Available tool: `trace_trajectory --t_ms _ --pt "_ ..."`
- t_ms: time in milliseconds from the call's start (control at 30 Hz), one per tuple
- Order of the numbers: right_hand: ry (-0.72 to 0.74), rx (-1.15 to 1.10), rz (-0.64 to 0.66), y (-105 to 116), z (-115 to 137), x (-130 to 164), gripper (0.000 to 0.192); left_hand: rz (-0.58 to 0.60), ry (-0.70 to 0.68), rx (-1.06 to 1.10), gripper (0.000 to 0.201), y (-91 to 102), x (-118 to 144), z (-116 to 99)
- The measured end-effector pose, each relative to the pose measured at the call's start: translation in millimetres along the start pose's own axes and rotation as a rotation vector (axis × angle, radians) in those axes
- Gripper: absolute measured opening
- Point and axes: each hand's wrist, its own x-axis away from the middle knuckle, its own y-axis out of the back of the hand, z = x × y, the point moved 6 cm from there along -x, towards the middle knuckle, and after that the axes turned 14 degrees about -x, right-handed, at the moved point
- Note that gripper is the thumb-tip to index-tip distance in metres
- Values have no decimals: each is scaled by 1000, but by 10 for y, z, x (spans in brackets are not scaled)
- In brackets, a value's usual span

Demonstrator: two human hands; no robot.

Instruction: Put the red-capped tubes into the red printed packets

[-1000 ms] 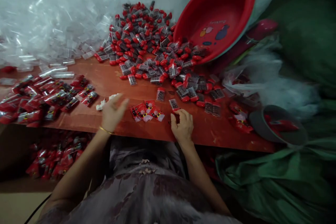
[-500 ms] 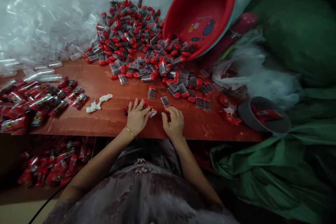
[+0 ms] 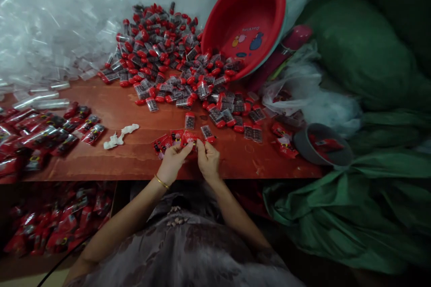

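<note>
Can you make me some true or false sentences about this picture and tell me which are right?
The left hand and right hand meet at a red packet. True.
The gold bracelet is on the right wrist. False: the gold bracelet is on the left.
The red basin is tilted. True.
The white scrap lies right of both hands. False: the white scrap lies left of them.
The gray bowl is right of both hands. True.

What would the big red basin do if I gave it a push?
The red basin might tip or slide, because it is propped up on a slant. Its round rim could let it roll a little. It may also shove some of the small red-capped containers heaped at its lower edge.
</note>
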Motion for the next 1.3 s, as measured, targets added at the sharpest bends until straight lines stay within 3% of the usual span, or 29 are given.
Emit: trace_trajectory --t_ms 167,333,433,500,567,633,833,1067,1300 --pt "20 2 35 -123 -35 136 35 -101 41 136 45 6 23 35" --pt "138 44 291 -48 26 -79 30 -152 -12 73 41 183 -88 -86" --pt "298 306 415 145 2 -430 34 -166 -44 67 45 219 -143 -151" --pt "335 529 569 216 -108 -614 46 -143 -30 62 47 182 -160 -162" --pt "353 678 707 266 -215 -692 51 -103 17 62 47 128 -163 -146" --pt "387 738 761 315 -260 -674 45 -57 76 71 48 86 -160 -118" --pt "370 630 630 447 -286 -356 22 -22 143 73 51 112 -166 -65" --pt "363 731 510 462 -311 32 44 -18 166 86 53 124 -164 -8" --pt "320 716 506 448 -295 63 37 -18 157 85 53 167 -163 8"
